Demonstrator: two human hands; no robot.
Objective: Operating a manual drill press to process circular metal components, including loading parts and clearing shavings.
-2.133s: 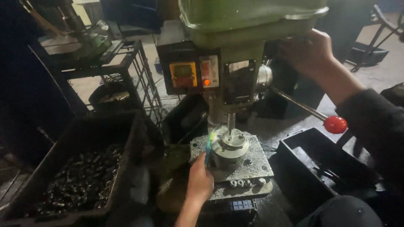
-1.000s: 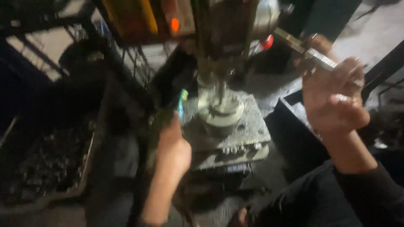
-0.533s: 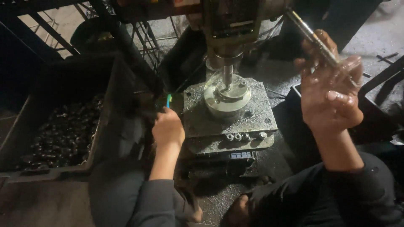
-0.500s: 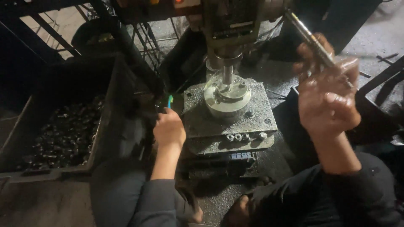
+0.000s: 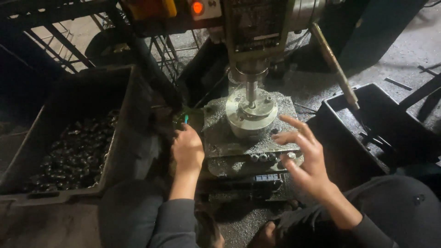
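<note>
— What are the hands doing at that drill press?

— The right hand (image 5: 307,158) hangs open in the air, fingers (image 5: 294,122) spread wide and slightly bent, gripping nothing. Just past its fingertips sits the round metal fixture (image 5: 251,111), a pale, thick disc with a smaller plate and bolt heads on top. The steel spindle (image 5: 250,88) comes straight down onto its middle.

— And the left?

— The left hand (image 5: 187,149) is curled at the left edge of the work table (image 5: 216,138), knuckles up. A small green-tipped thing (image 5: 186,119) pokes out just beyond its fingers; whether they pinch it I cannot tell, since the back of the hand hides them.

— What is the table like?

— A flat grey slab, gritty with metal dust and fine swarf. A row of small round knobs (image 5: 271,156) runs along its front edge, right under the spread fingers of the right hand.

— Anything else around?

— Left of the left hand, a dark plastic crate (image 5: 124,115) holds a heap of small, dull, lumpy metal parts (image 5: 73,151). Beyond the right hand's fingers the long feed lever (image 5: 334,64) slants down, bare and smooth, above a black tray (image 5: 390,124).
</note>
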